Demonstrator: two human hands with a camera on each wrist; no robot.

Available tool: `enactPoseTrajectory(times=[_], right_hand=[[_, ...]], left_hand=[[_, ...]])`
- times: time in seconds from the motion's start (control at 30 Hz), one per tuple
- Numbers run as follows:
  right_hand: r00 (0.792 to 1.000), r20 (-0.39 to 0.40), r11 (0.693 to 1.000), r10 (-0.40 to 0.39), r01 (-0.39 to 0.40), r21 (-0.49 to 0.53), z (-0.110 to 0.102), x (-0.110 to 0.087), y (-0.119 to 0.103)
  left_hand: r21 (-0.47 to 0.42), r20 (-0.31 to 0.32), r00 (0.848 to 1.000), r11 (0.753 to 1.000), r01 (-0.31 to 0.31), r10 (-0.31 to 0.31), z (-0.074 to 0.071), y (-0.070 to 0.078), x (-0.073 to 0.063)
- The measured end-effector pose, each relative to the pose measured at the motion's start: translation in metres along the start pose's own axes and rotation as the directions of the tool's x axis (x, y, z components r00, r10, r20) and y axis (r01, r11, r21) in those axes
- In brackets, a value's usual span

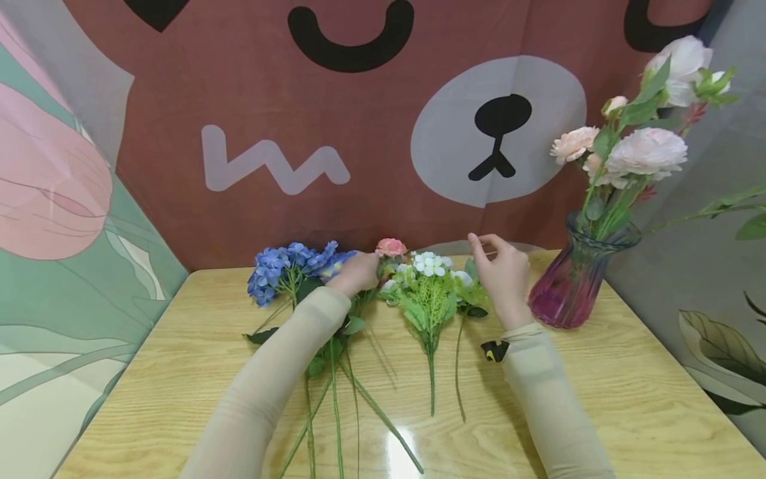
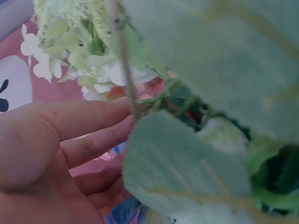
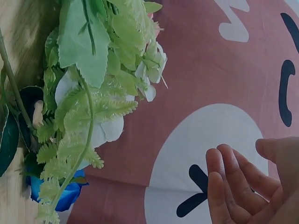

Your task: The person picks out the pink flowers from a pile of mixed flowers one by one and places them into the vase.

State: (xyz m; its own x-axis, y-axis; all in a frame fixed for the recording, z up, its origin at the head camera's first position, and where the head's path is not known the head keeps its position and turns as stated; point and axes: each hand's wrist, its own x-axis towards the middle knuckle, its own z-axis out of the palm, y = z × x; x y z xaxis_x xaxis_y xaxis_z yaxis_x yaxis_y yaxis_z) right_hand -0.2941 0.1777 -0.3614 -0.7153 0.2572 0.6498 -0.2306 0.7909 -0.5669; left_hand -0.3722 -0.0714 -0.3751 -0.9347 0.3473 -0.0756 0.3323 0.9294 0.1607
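Note:
My left hand (image 1: 359,271) reaches in among the flowers at the back of the table, between the blue hydrangea (image 1: 287,266) and a pink flower (image 1: 391,248). In the left wrist view its fingers (image 2: 88,121) extend toward thin stems, and a large green leaf (image 2: 187,168) hides part of them. My right hand (image 1: 504,276) is raised beside the white-and-green flower bunch (image 1: 432,293), with loosely bent fingers and nothing in them. The right wrist view shows that hand in front of the wall hanging, and a blue flower (image 3: 58,189) beside the greenery.
A glass vase (image 1: 565,286), pink toward its base, stands at the right with pale pink flowers (image 1: 646,153) in it. Several long green stems (image 1: 336,406) lie toward the near edge of the wooden table (image 1: 179,372). A brown printed cloth (image 1: 383,133) hangs behind.

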Motion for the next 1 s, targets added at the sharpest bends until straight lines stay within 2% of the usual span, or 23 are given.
enactPoseTrajectory(times=[0.27, 0.43, 0.53, 0.7, 0.83, 1.0], right_hand=[[1.000, -0.004, 1.000, -0.011, 0.011, -0.010, -0.001, -0.001, -0.001], [1.000, -0.006, 1.000, -0.010, 0.010, -0.004, -0.002, 0.000, -0.001], [1.000, -0.014, 1.000, -0.012, 0.012, 0.006, -0.001, 0.001, 0.000], [1.000, -0.016, 1.000, -0.005, 0.005, 0.015, -0.001, 0.000, 0.002], [1.000, -0.008, 1.000, 0.009, -0.009, 0.019, -0.001, 0.001, 0.002], [1.000, 0.000, 0.999, 0.024, -0.024, 0.030, -0.002, 0.001, 0.003]], left_hand=[[0.089, -0.017, 0.999, 0.996, 0.030, -0.029, 0.006, 0.003, 0.003], [0.080, 0.009, 0.998, 0.995, 0.064, -0.065, 0.017, 0.003, 0.011], [0.062, 0.000, 0.997, 0.995, 0.072, -0.073, 0.019, 0.003, 0.015], [0.010, 0.012, 0.998, 0.998, 0.065, -0.066, 0.016, 0.002, 0.013], [-0.082, 0.033, 0.994, 0.991, 0.110, -0.107, 0.013, 0.000, 0.012], [-0.161, -0.003, 0.990, 0.977, 0.141, -0.143, 0.010, -0.002, 0.011]])
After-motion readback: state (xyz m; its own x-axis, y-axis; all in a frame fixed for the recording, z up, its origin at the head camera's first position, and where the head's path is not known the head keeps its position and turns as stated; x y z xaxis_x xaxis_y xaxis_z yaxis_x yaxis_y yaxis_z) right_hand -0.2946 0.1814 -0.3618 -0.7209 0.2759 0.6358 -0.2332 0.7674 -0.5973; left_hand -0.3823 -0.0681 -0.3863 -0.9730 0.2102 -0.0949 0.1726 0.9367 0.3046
